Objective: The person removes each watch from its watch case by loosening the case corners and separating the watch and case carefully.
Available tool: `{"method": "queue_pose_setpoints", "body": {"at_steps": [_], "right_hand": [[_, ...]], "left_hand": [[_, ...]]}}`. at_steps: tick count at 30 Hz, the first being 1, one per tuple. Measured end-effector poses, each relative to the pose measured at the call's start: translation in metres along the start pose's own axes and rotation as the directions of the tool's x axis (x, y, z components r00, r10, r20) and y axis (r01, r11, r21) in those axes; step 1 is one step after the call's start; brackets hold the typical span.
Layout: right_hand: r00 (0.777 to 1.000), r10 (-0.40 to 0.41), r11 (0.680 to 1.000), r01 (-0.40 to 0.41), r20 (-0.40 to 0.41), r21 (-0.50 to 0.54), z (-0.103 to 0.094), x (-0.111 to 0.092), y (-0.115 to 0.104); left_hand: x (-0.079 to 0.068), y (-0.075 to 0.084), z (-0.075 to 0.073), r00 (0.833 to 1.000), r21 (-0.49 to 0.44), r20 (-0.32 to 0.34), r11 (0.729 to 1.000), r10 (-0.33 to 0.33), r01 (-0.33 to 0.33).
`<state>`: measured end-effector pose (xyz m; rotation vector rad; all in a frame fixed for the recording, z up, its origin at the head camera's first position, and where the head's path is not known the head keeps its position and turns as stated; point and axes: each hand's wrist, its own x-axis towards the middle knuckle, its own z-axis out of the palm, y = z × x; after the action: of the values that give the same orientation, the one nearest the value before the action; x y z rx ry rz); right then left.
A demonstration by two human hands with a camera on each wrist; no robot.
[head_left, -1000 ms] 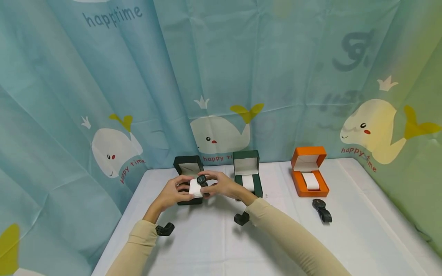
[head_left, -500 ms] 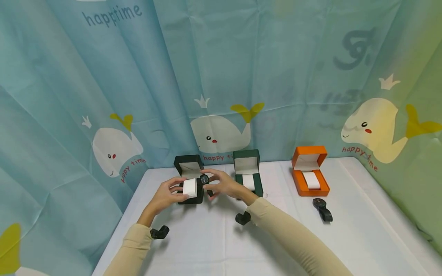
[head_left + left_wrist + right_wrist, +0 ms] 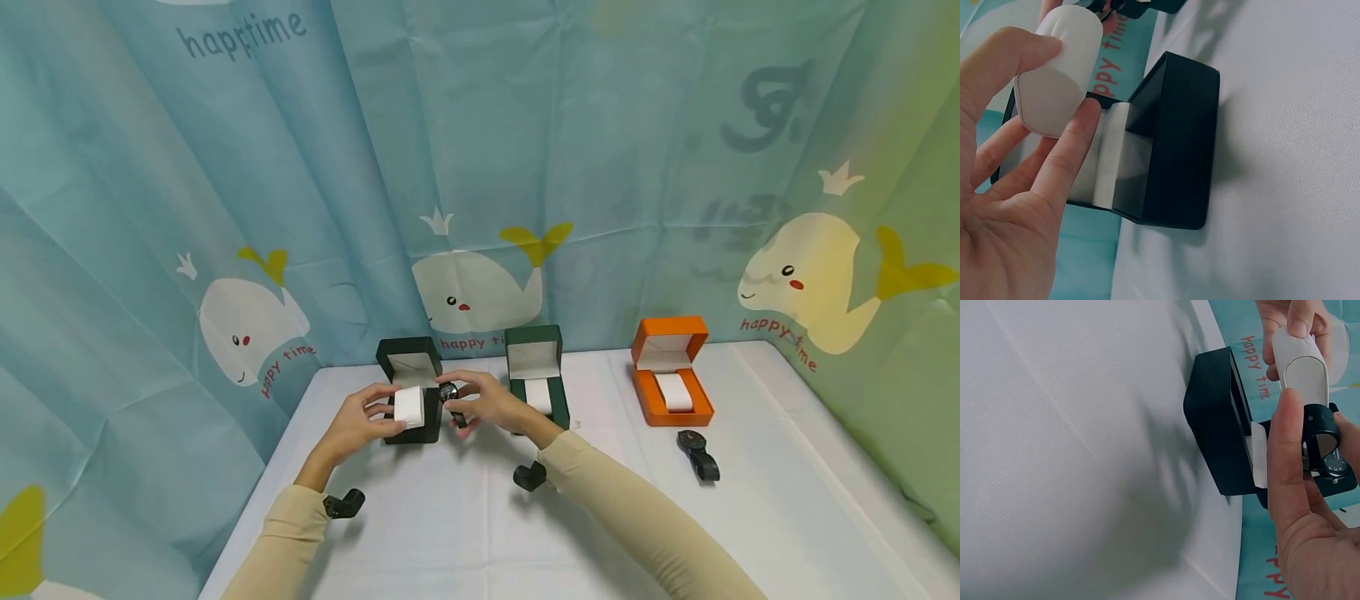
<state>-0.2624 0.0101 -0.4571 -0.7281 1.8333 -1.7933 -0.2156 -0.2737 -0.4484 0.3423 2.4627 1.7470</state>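
My left hand [image 3: 362,425] grips a white watch cushion [image 3: 409,407] between thumb and fingers, held up in front of the black watch box [image 3: 408,346]. Just to its right, my right hand [image 3: 491,404] pinches a black wristwatch [image 3: 448,392] by its dial and strap. The strap forms a loop in the right wrist view, where the watch [image 3: 1321,440] partly overlaps the cushion [image 3: 1307,375]. In the head view a small gap separates the two. The lid of the black box stands up, and the left wrist view shows its dark inner compartment [image 3: 1138,150] without a cushion.
A dark green box [image 3: 534,335] with its lid up and a white cushion inside stands right of the black one. Farther right is an orange box [image 3: 654,412], likewise opened, with another black watch [image 3: 698,456] before it. A printed curtain [image 3: 480,167] hangs behind the white table [image 3: 465,542].
The watch was against the cushion's right end a second ago. My left hand has drawn the cushion leftward, apart from the watch, and my right hand has shifted the watch slightly right.
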Motion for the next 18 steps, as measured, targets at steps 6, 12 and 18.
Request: {"method": "queue_pose_setpoints", "body": {"at_steps": [6,12,18], "right_hand": [[1.000,0.006,1.000,-0.006,-0.013,-0.006,-0.0013,-0.0004,0.0017],[1.000,0.019,1.000,-0.019,-0.025,-0.006,-0.0015,-0.0021,-0.0018],[1.000,0.016,1.000,-0.017,-0.023,-0.026,-0.0018,-0.0031,-0.0037]], "left_hand": [[0.0002,0.0018,0.0001,1.000,0.006,-0.001,1.000,0.001,-0.001],[0.0005,0.0036,0.0000,1.000,0.032,-0.012,0.999,-0.004,0.005],[0.0042,0.0060,-0.0011,1.000,0.066,-0.015,0.998,-0.004,0.005]]}}
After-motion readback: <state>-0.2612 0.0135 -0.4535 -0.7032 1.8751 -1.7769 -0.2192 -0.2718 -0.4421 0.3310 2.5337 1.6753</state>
